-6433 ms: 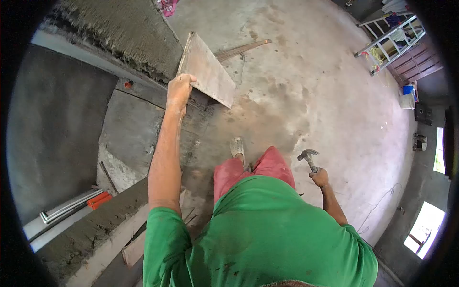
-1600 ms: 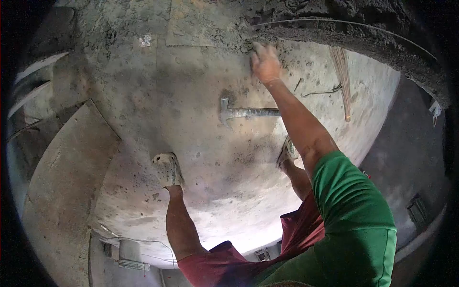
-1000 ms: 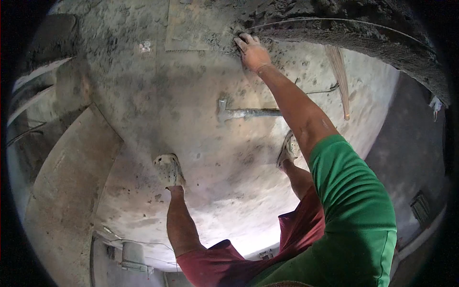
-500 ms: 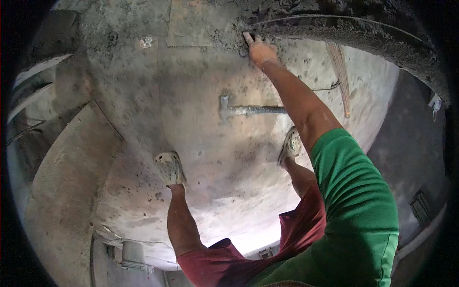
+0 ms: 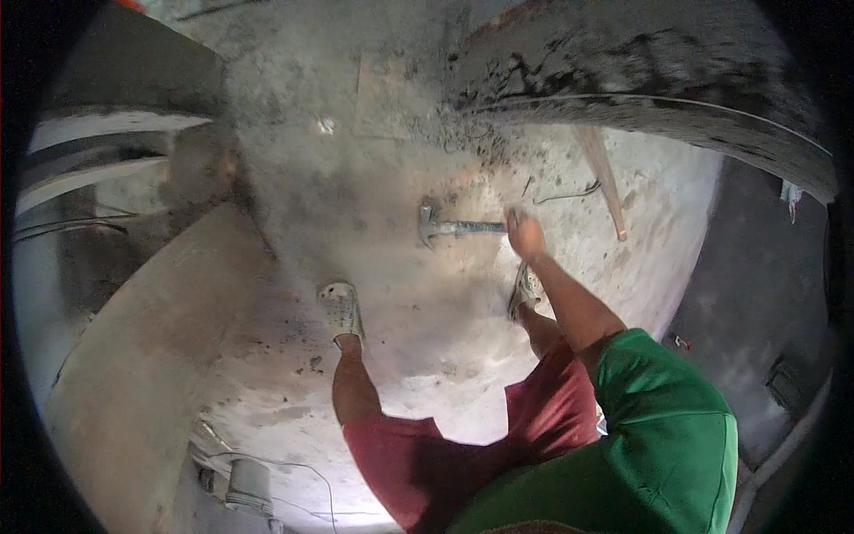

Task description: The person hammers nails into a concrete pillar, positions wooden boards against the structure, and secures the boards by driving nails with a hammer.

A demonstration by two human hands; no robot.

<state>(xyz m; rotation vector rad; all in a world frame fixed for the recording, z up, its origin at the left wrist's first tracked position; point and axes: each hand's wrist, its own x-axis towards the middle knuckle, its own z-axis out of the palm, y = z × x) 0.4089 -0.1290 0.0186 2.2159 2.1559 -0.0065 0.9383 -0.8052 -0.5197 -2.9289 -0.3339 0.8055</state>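
My right hand [image 5: 525,234] is low over the floor, at the handle end of a claw hammer [image 5: 463,228]. Its fingers look curled round the handle, though motion smears them a little. The hammer's metal head points left, and a grey wrapping covers the handle. My left hand is out of the picture. On either side of the hammer's near side stand my feet in pale clogs, the left clog [image 5: 341,308] in plain sight and the right clog [image 5: 521,294] partly behind my arm.
A bundle of thin rods [image 5: 606,182] lies right of the hammer, with a thin cable [image 5: 569,192] beside it. A dark, rough curved edge [image 5: 658,80] crosses the upper right. Behind my left leg stands a bucket [image 5: 249,485] near loose wires.
My right hand has drawn back from the rough edge at the top to the hammer's handle, its fingers now closed. The whole view has shifted, and the hammer head looks slightly turned.
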